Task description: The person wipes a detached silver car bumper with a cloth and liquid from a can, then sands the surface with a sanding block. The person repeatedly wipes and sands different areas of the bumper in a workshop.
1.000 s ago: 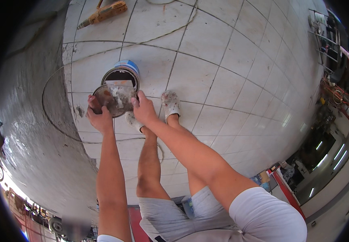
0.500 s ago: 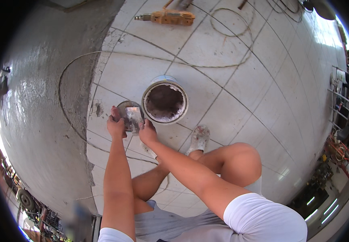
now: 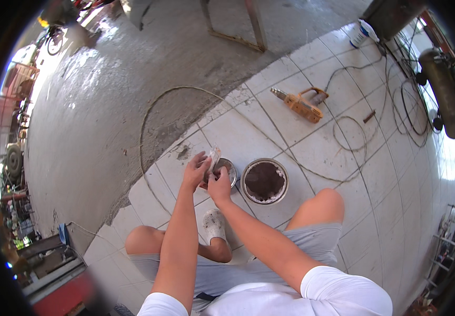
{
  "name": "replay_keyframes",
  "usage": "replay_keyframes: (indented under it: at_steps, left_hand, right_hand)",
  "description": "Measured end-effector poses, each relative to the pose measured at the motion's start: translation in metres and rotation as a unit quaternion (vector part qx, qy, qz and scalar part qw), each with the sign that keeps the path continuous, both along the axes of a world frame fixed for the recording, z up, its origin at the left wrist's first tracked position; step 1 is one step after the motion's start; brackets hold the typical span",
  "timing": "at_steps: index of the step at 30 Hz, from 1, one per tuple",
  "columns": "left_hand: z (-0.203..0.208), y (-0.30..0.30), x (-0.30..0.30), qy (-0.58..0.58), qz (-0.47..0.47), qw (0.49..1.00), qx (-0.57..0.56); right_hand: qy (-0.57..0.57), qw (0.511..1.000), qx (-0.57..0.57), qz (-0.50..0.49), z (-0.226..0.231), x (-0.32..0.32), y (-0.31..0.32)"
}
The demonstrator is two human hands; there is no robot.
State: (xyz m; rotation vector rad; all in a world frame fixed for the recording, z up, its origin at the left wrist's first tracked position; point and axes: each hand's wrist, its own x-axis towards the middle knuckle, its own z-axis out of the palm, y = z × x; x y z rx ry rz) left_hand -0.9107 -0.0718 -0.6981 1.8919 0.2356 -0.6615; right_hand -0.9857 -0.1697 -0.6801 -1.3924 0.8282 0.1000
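My left hand (image 3: 197, 169) has its fingers closed round a flat, putty-smeared scraper (image 3: 215, 157), whitish with a pinkish tinge. Pressed close against it is my right hand (image 3: 219, 185), fingers bent and closed; what it grips is mostly hidden. Both hands are over the left part of a round metal tin (image 3: 231, 171) with a grey, smeared top; they cover part of its rim. Just to the right, an open can (image 3: 243, 181) stands on the tiles, with dark grey-brown contents and pale, crusted putty round its inner rim. Neither hand touches this can.
Beyond the cans lies an orange power tool (image 3: 303, 107) with a metal nose. A thin cord (image 3: 269, 138) loops across tiles and bare concrete (image 3: 90, 158). A compressor-like tank (image 3: 443, 95) stands far right, a metal frame (image 3: 238, 38) at the back. My shoe (image 3: 214, 224) is near the tin.
The view has turned, so the tool and cans appear farther right. The scraper, earlier flat above the tin, is now tilted up between my hands, which have drawn together.
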Motion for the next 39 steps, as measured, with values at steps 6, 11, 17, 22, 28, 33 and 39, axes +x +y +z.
replay_keyframes:
  at_steps: [6, 11, 17, 22, 28, 33, 39]
  left_hand:
    - [0.097, 0.033, -0.028, -0.029, 0.028, 0.998, -0.052]
    - [0.136, 0.048, -0.056, -0.013, 0.047, 0.991, -0.126]
    - [0.155, 0.050, -0.056, -0.025, -0.040, 0.993, -0.109]
    - [0.132, 0.054, -0.040, -0.052, -0.153, 0.979, -0.124]
    - [0.108, 0.031, -0.013, -0.079, -0.233, 0.962, -0.122]
    - [0.110, 0.005, 0.012, -0.059, -0.318, 0.929, -0.179]
    - [0.114, -0.021, 0.005, -0.054, -0.274, 0.935, -0.221]
  right_hand:
    - [-0.164, 0.943, -0.041, 0.286, 0.071, 0.004, -0.024]
    - [-0.222, 0.904, 0.075, 0.358, 0.092, -0.003, -0.035]
    - [-0.230, 0.870, 0.086, 0.428, 0.137, 0.003, -0.058]
    - [-0.218, 0.865, 0.010, 0.452, 0.125, 0.004, -0.068]
    - [-0.228, 0.887, -0.121, 0.383, 0.094, -0.007, -0.085]
    - [-0.142, 0.925, -0.143, 0.322, 0.133, -0.011, -0.096]
    - [-0.155, 0.959, -0.093, 0.219, 0.133, -0.021, -0.108]
